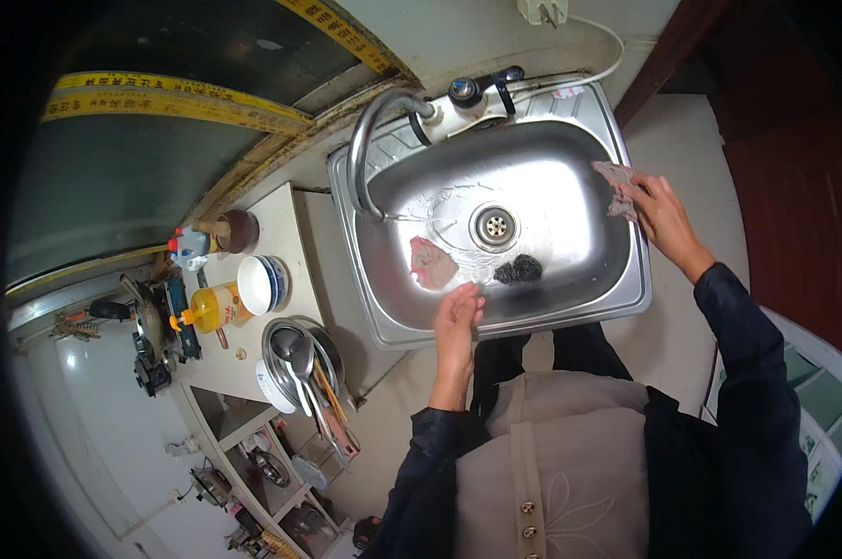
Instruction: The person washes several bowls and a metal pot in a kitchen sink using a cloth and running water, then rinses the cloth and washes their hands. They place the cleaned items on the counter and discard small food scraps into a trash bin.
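My right hand [662, 213] pinches a crumpled pinkish-grey cloth [615, 187] at the right rim of a stainless steel sink [568, 279]. Over the near left part of the basin hovers my left hand [458, 307], its fingers slightly curled and holding nothing. Just beyond it a wet pink-edged cloth [432, 263] lies flat on the basin floor. A dark scouring pad [519, 269] rests to the right of that hand, below the drain [496, 227]. Water runs from the curved faucet [362, 147] into the basin.
On the counter at left stand stacked bowls [257, 285], a bottle of yellow liquid [215, 307] and a metal basin [330, 349] holding ladles and other utensils. A white cord [613, 63] runs from a plug [543, 10] behind the sink. Shelves [253, 468] sit lower left.
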`<action>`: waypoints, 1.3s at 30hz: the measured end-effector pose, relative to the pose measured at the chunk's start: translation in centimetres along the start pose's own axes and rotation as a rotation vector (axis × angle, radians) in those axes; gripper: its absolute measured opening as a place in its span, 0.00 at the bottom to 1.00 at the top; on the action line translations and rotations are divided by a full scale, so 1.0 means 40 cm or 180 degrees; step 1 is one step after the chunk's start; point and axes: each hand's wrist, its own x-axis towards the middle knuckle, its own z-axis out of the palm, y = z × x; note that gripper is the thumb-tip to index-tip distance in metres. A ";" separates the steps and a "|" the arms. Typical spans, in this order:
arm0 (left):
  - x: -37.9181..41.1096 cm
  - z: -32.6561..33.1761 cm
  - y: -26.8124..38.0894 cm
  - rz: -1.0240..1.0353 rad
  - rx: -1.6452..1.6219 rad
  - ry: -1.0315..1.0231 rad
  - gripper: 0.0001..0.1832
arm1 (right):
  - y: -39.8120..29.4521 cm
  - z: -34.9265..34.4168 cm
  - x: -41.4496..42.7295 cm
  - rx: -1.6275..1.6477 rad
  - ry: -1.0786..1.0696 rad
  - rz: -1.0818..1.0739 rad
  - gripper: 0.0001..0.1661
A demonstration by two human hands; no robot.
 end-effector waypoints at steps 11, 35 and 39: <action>-0.062 -0.249 0.010 0.0303 -0.0288 0.0083 0.16 | -0.246 0.114 -0.299 -0.0846 0.0279 0.0908 0.24; -0.186 -0.500 -0.018 0.0125 -0.0864 0.1051 0.13 | -0.663 0.631 0.694 -0.0504 0.2324 0.1341 0.18; -0.179 -0.510 -0.054 0.0024 -0.0914 0.1121 0.13 | -0.686 0.673 0.708 -0.0743 0.2021 0.0761 0.22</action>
